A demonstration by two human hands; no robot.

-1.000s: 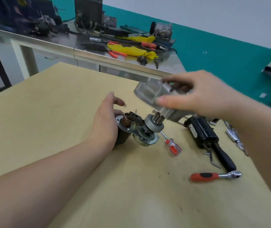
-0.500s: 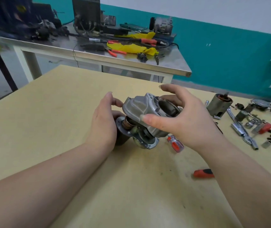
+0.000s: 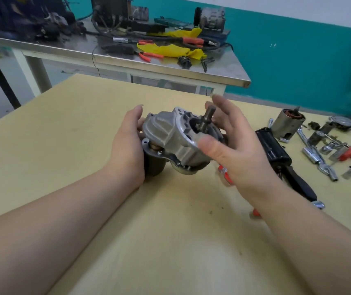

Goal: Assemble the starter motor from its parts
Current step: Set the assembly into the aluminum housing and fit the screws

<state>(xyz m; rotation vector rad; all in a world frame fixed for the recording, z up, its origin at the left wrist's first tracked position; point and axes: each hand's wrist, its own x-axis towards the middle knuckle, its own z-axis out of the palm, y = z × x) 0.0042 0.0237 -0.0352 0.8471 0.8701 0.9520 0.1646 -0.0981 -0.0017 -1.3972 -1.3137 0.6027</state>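
Cast-aluminium nose housing [image 3: 170, 137] looks heavy, rigid and smooth; best held by its flange and the dark motor body [image 3: 154, 165]. It sits mid-table over the shaft [image 3: 207, 117]. Left hand [image 3: 127, 145] cups the assembly; right hand [image 3: 232, 145], previously gripping the housing, now spreads loose-fingered, thumb touching the rim.

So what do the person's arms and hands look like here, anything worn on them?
Nothing worn that shows: the left hand and right hand are bare, with no gloves, rings or watch visible. Both forearms are uncovered to the frame edge, with no sleeves in view. The fingernails are short and unpainted.
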